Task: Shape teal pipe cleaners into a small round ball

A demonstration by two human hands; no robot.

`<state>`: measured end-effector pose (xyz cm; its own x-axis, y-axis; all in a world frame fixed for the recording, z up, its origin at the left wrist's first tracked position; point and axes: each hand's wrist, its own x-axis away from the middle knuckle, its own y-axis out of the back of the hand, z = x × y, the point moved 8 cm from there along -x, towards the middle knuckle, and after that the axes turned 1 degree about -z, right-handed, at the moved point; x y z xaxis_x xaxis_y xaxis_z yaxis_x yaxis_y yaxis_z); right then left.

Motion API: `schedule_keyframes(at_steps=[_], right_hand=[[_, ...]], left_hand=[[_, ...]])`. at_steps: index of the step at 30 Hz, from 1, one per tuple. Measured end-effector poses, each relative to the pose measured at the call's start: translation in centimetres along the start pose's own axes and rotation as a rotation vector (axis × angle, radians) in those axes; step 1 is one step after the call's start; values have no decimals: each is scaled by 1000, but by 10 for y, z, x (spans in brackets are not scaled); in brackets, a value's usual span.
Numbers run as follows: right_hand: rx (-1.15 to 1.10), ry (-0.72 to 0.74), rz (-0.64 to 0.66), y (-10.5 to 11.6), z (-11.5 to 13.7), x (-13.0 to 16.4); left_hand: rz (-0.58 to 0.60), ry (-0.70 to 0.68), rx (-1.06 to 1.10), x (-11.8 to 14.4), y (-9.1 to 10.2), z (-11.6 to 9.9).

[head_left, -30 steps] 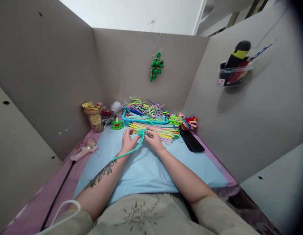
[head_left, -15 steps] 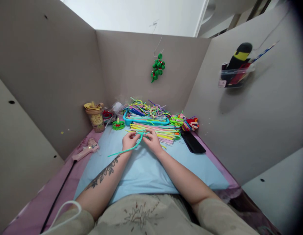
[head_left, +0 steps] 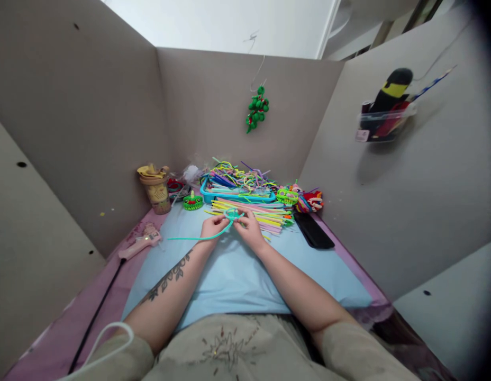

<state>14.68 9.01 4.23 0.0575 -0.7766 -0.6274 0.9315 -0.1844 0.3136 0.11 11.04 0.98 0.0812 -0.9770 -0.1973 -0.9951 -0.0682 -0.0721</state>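
Note:
My left hand (head_left: 214, 228) and my right hand (head_left: 249, 228) meet over the light blue mat (head_left: 237, 275), both pinching a teal pipe cleaner (head_left: 206, 236). Its far end is curled into a small loop between my fingertips, and its long tail runs out to the left over the mat. Just beyond my hands lies a spread of coloured pipe cleaners (head_left: 261, 214). Behind that stands a blue tray (head_left: 237, 197) heaped with more of them.
A pink glue gun (head_left: 140, 244) with a black cord lies at the left. A tan lidded cup (head_left: 155, 188) and a small green craft piece (head_left: 192, 201) stand at the back left. Colourful craft figures (head_left: 301, 199) and a black flat object (head_left: 314, 230) sit right. Cardboard walls enclose the space; a green ornament (head_left: 256, 108) hangs behind.
The tail of the teal pipe cleaner has swung up and to the left, from beside my left forearm to lying flat leftward. The loop at my fingertips looks more wound.

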Motion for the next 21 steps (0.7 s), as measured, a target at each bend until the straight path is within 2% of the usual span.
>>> schedule_keyframes(at_steps=[6, 12, 16, 21], right_hand=[[-12, -17, 4, 1, -2, -1], [-22, -50, 39, -2, -5, -2], [-44, -106, 33, -2, -12, -3], [-106, -171, 2, 1, -19, -3]], left_hand=[[33, -17, 13, 4, -5, -7], [57, 18, -11, 6, -7, -5], [19, 23, -19, 2, -3, -1], [-114, -4, -4, 0, 9, 3]])
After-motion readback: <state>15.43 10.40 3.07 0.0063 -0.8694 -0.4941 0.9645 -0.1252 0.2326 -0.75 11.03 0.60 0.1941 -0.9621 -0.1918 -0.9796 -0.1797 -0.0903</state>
